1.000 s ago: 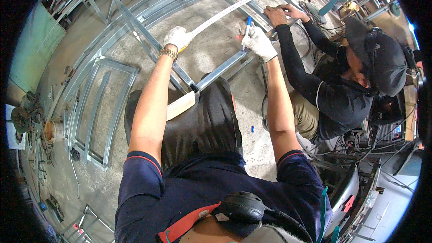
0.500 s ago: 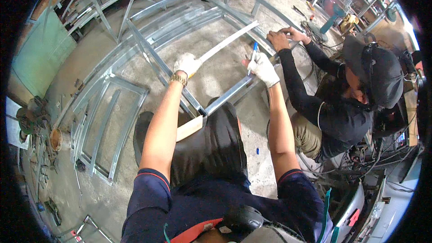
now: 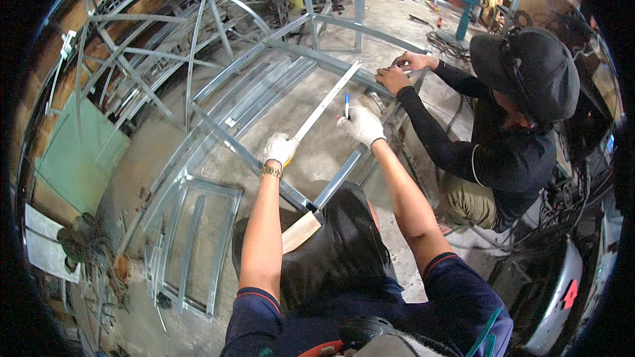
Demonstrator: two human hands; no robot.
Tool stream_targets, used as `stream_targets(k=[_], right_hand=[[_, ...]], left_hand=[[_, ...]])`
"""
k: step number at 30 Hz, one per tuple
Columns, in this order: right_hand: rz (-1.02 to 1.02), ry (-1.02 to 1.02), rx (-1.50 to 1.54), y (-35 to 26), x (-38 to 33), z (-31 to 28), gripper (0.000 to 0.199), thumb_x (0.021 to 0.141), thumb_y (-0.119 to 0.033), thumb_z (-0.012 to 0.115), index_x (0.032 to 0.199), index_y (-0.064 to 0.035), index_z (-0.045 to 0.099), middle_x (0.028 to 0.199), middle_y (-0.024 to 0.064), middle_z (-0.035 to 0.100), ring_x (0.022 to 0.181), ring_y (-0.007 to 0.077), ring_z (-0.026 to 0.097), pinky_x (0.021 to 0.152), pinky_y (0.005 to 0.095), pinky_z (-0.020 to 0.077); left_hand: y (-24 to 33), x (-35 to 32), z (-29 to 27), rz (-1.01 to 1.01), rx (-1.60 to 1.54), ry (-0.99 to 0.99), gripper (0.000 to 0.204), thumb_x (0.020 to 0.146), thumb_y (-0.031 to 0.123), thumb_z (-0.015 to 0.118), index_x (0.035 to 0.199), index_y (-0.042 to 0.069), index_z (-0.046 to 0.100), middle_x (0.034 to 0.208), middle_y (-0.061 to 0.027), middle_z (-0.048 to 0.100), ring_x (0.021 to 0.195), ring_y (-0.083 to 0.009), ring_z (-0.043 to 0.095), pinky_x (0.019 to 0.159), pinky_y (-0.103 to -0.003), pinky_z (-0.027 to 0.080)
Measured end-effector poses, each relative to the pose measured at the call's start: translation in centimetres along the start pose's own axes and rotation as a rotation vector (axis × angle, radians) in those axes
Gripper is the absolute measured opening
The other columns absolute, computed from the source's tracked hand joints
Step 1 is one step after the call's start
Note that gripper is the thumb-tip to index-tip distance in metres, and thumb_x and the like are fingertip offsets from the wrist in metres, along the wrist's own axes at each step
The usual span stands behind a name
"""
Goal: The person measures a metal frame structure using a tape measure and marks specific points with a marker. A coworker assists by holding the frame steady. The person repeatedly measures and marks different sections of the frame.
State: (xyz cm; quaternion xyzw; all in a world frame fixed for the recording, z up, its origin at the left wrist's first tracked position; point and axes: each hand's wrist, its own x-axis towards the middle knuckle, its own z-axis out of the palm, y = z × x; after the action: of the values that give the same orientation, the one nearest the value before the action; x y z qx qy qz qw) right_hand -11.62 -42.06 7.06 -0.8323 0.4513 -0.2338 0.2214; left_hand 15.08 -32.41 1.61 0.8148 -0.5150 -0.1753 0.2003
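My left hand [image 3: 280,149], in a white glove, grips one end of a long flat metal ruler [image 3: 329,98] that slants up and right across a grey metal frame [image 3: 228,144] on the floor. My right hand [image 3: 362,124], also gloved, holds a blue marker [image 3: 346,102] upright beside the ruler. A person in a dark cap and black sleeves [image 3: 503,125] crouches at the right, both hands [image 3: 400,69] on the frame's far bar near the ruler's other end.
A short wooden piece [image 3: 301,230] lies under the frame by my knee. More metal frames and trusses [image 3: 152,59] are stacked at the left and back. A green panel [image 3: 73,152] lies at the left. Cables and tools [image 3: 456,20] lie behind the other person.
The view has swung down and nearer to the frame. My hands keep the ruler and the marker, with the marker tip held close to the ruler's edge.
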Motion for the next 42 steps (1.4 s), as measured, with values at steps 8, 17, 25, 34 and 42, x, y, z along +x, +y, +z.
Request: stream_targets(k=[8, 17, 25, 34, 42], right_hand=[[0.037, 0.194, -0.198, -0.8, -1.1, 2.0, 0.027, 0.084, -0.036, 0.071, 0.090, -0.0094, 0.073, 0.090, 0.0179, 0.072, 0.086, 0.0389, 0.071, 0.075, 0.0512, 0.0554], [-0.055, 0.304, -0.156, -0.3, -0.8, 2.2, 0.021, 0.089, -0.029, 0.061, 0.096, -0.0129, 0.073, 0.092, 0.0174, 0.073, 0.087, 0.0383, 0.072, 0.075, 0.0508, 0.0561], [-0.172, 0.332, -0.163, 1.1, -0.4, 2.6, 0.027, 0.088, -0.038, 0.068, 0.098, -0.0131, 0.074, 0.096, 0.0163, 0.074, 0.091, 0.0368, 0.072, 0.079, 0.0491, 0.0561], [-0.328, 0.133, 0.309, -4.8, -6.1, 0.6, 0.025, 0.086, -0.030, 0.079, 0.099, -0.0097, 0.073, 0.084, 0.0164, 0.074, 0.079, 0.0285, 0.076, 0.069, 0.0386, 0.0570], [-0.507, 0.115, 0.011, -9.7, -15.6, 3.9, 0.046, 0.077, -0.040, 0.083, 0.114, -0.0143, 0.072, 0.096, 0.0114, 0.068, 0.105, 0.0313, 0.066, 0.118, 0.0579, 0.0310]], left_hand=[[-1.8, 1.2, 0.9, 0.074, -0.046, 0.084, 0.029, 0.090, 0.033, 0.068, 0.087, 0.004, 0.070, 0.072, -0.0113, 0.069, 0.057, -0.0228, 0.068, 0.051, -0.039, 0.055], [-0.5, 0.0, -1.6, -0.042, -0.425, 0.204, 0.028, 0.096, 0.032, 0.067, 0.086, 0.006, 0.068, 0.065, -0.0072, 0.066, 0.051, -0.0196, 0.065, 0.048, -0.036, 0.051], [1.3, -8.4, -11.2, 0.100, -0.491, 0.242, 0.032, 0.098, 0.034, 0.064, 0.092, 0.004, 0.073, 0.070, -0.0054, 0.068, 0.062, -0.0135, 0.067, 0.058, -0.031, 0.050], [-3.8, -29.5, -10.8, -0.170, -0.886, 0.307, 0.025, 0.099, 0.017, 0.062, 0.105, -0.006, 0.068, 0.100, -0.0148, 0.074, 0.073, -0.0173, 0.071, 0.065, -0.028, 0.056], [-3.9, -37.0, -2.1, -0.201, -1.220, 0.406, 0.032, 0.104, 0.028, 0.059, 0.100, -0.003, 0.066, 0.138, -0.0229, 0.062, 0.078, -0.0179, 0.070, 0.075, -0.030, 0.057]])
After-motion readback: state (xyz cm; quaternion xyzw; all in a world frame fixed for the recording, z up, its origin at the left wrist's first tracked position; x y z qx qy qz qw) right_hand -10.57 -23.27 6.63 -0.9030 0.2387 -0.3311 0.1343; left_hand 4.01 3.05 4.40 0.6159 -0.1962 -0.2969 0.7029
